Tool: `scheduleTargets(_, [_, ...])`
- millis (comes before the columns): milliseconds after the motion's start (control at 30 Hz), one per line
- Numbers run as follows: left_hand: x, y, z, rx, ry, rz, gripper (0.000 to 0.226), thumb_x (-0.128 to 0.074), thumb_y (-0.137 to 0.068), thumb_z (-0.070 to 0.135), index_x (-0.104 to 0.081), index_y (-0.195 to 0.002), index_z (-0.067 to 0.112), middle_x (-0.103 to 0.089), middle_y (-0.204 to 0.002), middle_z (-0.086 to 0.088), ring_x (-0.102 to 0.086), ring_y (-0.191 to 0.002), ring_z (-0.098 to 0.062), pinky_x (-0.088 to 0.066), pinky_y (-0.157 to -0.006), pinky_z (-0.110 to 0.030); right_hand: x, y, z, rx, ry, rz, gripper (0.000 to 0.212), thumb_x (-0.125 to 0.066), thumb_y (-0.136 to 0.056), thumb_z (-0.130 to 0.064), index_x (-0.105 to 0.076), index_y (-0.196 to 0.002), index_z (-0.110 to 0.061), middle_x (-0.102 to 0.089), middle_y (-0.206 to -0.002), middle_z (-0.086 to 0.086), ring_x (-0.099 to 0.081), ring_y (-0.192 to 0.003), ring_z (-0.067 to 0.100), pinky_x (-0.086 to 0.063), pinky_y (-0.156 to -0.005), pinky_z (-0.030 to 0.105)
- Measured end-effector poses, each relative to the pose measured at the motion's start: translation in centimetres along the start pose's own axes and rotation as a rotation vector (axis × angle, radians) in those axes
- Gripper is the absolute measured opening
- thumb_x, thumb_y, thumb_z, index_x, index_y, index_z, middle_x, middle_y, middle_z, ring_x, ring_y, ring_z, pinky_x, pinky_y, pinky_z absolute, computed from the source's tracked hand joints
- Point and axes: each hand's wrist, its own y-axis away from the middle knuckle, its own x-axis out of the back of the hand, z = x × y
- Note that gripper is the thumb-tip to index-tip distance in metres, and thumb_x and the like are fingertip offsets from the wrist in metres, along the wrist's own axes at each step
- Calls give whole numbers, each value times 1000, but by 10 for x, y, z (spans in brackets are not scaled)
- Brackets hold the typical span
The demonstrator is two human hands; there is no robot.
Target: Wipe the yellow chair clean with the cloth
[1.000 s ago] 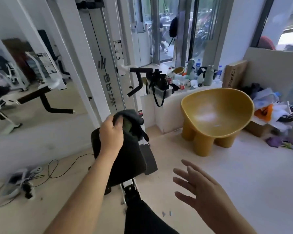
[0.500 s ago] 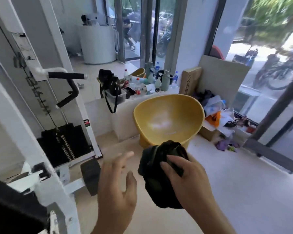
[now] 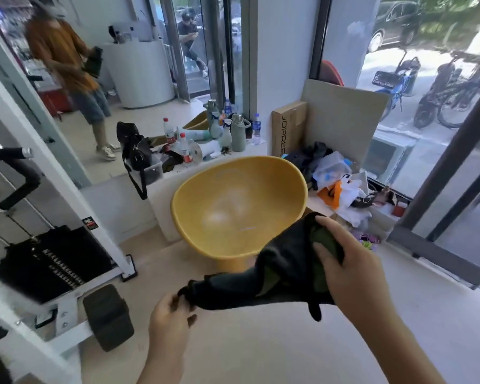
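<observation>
The dark cloth point(image 3: 277, 275) (black with a bit of green inside) is stretched in the air between both hands, low in front of the yellow chair point(image 3: 233, 200) and not touching its seat. The right hand point(image 3: 344, 270) grips a thick bunch of the cloth with curled fingers, and the left hand point(image 3: 168, 320) pinches the opposite corner. The chair stands on the pale floor, just in front of a white ledge point(image 3: 175, 174) crowded with bottles and a black bag point(image 3: 135, 151), with a weight machine point(image 3: 50, 261) to the left.
</observation>
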Motion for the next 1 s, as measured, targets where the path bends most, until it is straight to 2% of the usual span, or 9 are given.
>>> scheduleTargets(100, [-37, -10, 2, -217, -352, 50, 34, -49, -87, -9, -58, -107, 18, -59, -107, -7, -55, -96, -23, -39, -75, -27, -8, -48, 20, -61, -249, -48, 28, -70, -85, -14, -68, -103, -34, -66, -90, -25, -60, -88, -3, -43, -72, 8])
scheduleTargets(200, [-87, -13, 21, -335, -263, -359, 22, -67, -88, 17, -65, -105, 30, -70, -98, 11, -61, -99, -11, -48, -78, -19, -26, -90, 39, -97, -335, -163, 21, -69, -86, -17, -69, -95, -36, -68, -91, -21, -62, -89, -3, -46, -72, 8])
scheduleTargets(300, [-154, -30, 28, -347, -258, -683, 40, -73, -79, 40, -64, -117, 32, -72, -104, 14, -65, -100, -4, -54, -79, -21, -44, -132, 56, -106, -369, -219, 23, -66, -88, -16, -68, -101, -35, -68, -99, -16, -62, -95, 0, -49, -81, 16])
scheduleTargets(433, [-223, -76, 51, -221, 30, -479, 20, -55, -93, 8, -74, -89, 10, -73, -73, 3, -64, -70, -6, -51, -62, -19, -52, -202, 84, -166, -252, -307, 34, -68, -88, -25, -59, -114, -44, -65, -100, -9, -63, -93, 8, -53, -85, 29])
scheduleTargets(567, [-255, -140, 78, 44, 269, -314, 22, -52, -96, 19, -65, -85, 6, -71, -80, -14, -65, -75, -23, -50, -76, -38, -45, -271, 118, -21, 77, -552, 33, -59, -93, -28, -54, -111, -55, -60, -105, -30, -54, -96, -13, -37, -78, 3])
scheduleTargets(633, [-266, -169, 90, 72, 226, -351, 22, -54, -94, 18, -66, -82, 5, -70, -77, -15, -66, -69, -24, -53, -68, -33, -47, -303, 134, -6, 108, -695, 30, -56, -95, -32, -54, -109, -58, -58, -104, -35, -48, -95, -24, -35, -76, -2])
scheduleTargets(800, [-287, -231, 117, 127, 113, -549, 25, -70, -78, 27, -70, -96, 10, -68, -85, -23, -68, -69, -28, -54, -65, -33, -57, -378, 163, 17, 272, -1164, 54, -76, -72, -54, -52, -121, -53, -63, -104, -23, -61, -89, -1, -50, -74, 13])
scheduleTargets(933, [-302, -266, 125, 55, -530, -857, 40, -87, -59, 39, -76, -96, 34, -70, -96, 10, -66, -84, -6, -51, -75, -20, -73, -439, 194, 131, 411, -1249, 10, -65, -87, -36, -63, -96, -35, -61, -81, -14, -56, -67, 1, -42, -57, 13])
scheduleTargets(1000, [-321, -279, 112, -52, -868, -816, 38, -85, -65, 34, -71, -96, 50, -59, -93, 18, -57, -84, 4, -44, -77, -13, -85, -468, 225, 93, 307, -1294, 14, -63, -89, -39, -65, -93, -26, -64, -87, -5, -57, -64, 4, -47, -59, 20])
